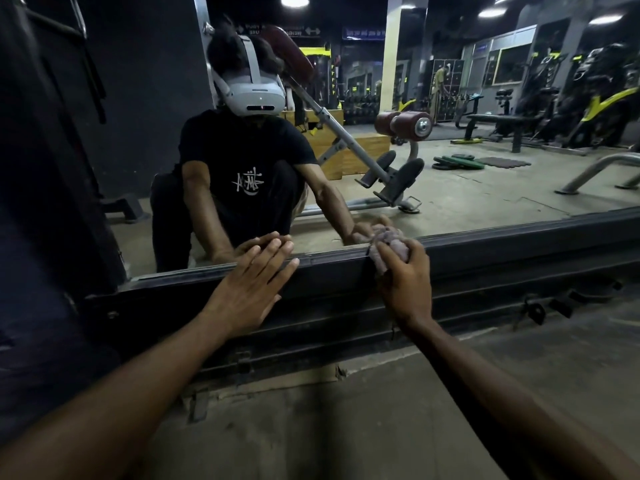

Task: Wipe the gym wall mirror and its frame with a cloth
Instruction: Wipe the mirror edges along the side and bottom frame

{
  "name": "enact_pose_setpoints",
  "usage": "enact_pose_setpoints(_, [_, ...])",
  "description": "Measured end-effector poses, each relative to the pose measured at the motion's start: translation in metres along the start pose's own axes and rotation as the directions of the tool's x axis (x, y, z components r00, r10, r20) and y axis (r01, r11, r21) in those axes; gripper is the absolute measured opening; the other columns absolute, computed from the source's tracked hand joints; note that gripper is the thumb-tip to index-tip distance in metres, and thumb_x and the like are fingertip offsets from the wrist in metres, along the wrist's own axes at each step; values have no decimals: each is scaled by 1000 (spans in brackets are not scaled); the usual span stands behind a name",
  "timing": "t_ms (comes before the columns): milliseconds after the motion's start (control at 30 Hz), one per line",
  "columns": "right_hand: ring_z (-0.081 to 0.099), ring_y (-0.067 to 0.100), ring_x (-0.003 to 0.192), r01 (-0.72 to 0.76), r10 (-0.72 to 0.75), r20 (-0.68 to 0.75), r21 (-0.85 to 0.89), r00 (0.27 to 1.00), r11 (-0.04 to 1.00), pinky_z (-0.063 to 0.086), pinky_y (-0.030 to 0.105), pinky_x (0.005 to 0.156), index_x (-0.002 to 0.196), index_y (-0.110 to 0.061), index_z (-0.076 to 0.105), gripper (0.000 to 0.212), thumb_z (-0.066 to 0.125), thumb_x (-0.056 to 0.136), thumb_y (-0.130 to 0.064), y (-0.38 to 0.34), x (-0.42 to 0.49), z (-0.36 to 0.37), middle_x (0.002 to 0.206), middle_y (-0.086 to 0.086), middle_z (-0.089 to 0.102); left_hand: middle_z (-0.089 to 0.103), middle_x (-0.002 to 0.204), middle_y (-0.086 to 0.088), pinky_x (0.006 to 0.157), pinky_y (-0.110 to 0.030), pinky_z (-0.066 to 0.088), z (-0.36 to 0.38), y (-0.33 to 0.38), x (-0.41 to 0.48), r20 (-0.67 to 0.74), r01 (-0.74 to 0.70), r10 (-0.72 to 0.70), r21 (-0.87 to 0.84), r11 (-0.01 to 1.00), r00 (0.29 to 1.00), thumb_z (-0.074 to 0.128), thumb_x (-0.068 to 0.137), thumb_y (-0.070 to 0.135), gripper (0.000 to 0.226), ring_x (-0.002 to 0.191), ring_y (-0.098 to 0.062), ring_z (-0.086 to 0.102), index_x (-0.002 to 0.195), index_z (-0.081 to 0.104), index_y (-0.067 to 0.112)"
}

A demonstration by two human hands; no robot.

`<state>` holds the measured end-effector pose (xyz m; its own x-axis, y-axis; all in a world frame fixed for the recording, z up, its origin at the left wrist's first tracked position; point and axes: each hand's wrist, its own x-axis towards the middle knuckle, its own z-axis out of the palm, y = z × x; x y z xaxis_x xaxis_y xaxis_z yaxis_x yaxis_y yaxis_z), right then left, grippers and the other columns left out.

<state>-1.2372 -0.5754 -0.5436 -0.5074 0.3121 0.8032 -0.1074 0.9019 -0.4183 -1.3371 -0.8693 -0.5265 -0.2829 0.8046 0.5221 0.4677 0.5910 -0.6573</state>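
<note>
Though dim, grey floor (pixel 381 427) below mirror frame (pixel 485 258)

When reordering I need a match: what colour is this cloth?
Pale pinkish-grey; cloth shows best in head view.

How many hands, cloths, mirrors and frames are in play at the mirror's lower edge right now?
Hands: 2, the left hand flat against the frame, the right hand gripping the cloth
Cloths: 1, bunched at the frame's top edge
Mirrors: 1, the wall mirror
Frames: 1, only its bottom rail in view
Total: 5
</note>
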Motion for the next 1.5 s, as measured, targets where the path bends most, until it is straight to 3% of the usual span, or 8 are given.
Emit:
enact_pose_setpoints(100, [50, 28, 116, -45, 48, -31, 84, 998, 995, 44, 28, 94, 124, -16, 69, 37, 73, 88, -11, -9, -11, 4, 133, 12, 50, 11, 169, -19, 125, -52, 16, -6, 1, 12, 13, -55, 55, 7, 998, 998, 68, 88, 42, 88, 156, -37, 13, 159, 30, 9])
enact_pose_setpoints(267, [52, 27, 100, 340, -339, 230, 38, 912, 940, 51, 35, 75, 121, -15, 62, 34, 66, 88, -19, -18, -42, 16, 126, 4, 56, 14, 169, -19, 125, -51, 14, -12, 0, 22, 51, -133, 133, -6, 991, 990, 73, 83, 45, 95, 156, -37, 13, 156, 31, 1])
enact_pose_setpoints(500, [56, 28, 102, -220, 227, -73, 96, 971, 971, 37, 19, 89, 114, -10, 62, 53, 70, 66, 9, 31, -20, -12, 113, 6, 51, 15, 168, -20, 125, -52, 15, -20, 3, 40, 32, -165, 167, -48, 985, 986, 71, 84, 45, 95, 156, -38, 13, 158, 28, 3])
enact_pose_setpoints(733, [54, 22, 105, -72, 72, -55, 3, 996, 997, 52, 34, 89, 104, -24, 62, 27, 72, 84, -8, -5, -9, -10, 132, 3, 43, 13, 169, -18, 126, -50, 14, -13, 37, 87, -4, -207, 208, -90, 974, 978, 67, 85, 48, 92, 157, -36, 9, 156, 31, 3])
enact_pose_setpoints(1000, [25, 39, 137, 10, 64, 321, -221, 945, 975, 44, 48, 102, 153, -17, 36, 76, 68, 92, -48, -10, -14, -11, 159, 21, 12, 13, 169, -20, 127, -47, 9, -2, 51, 92, -55, -137, 129, -193, 972, 990, 65, 84, 42, 85, 156, -36, 12, 151, 37, -1])
enact_pose_setpoints(1167, [39, 27, 117, -93, 172, 222, -327, 960, 941, 44, 32, 67, 134, -28, 46, 44, 65, 95, -26, -22, 4, -9, 149, 5, 30, 15, 168, -20, 126, -50, 15, -1, 55, 98, -78, -140, 125, -236, 962, 989, 67, 81, 44, 76, 155, -37, 11, 141, 48, 1])
enact_pose_setpoints(1333, [48, 20, 114, -433, 432, -31, -73, 901, 898, 40, 23, 89, 141, -14, 43, 60, 65, 87, 0, -39, -2, 5, 135, 7, 47, 11, 168, -21, 126, -50, 11, 1, 53, 98, -116, -139, 114, -240, 961, 987, 65, 83, 46, 80, 155, -37, 7, 145, 43, 1])
enact_pose_setpoints(1500, [49, 18, 110, -432, 431, -34, -57, 902, 900, 53, 32, 94, 153, -22, 39, 68, 70, 93, -17, -30, -14, 8, 142, 10, 29, 9, 168, -20, 127, -50, 11, 5, 57, 106, -103, -153, 131, -253, 955, 986, 65, 83, 38, 85, 156, -36, 7, 153, 32, 1])
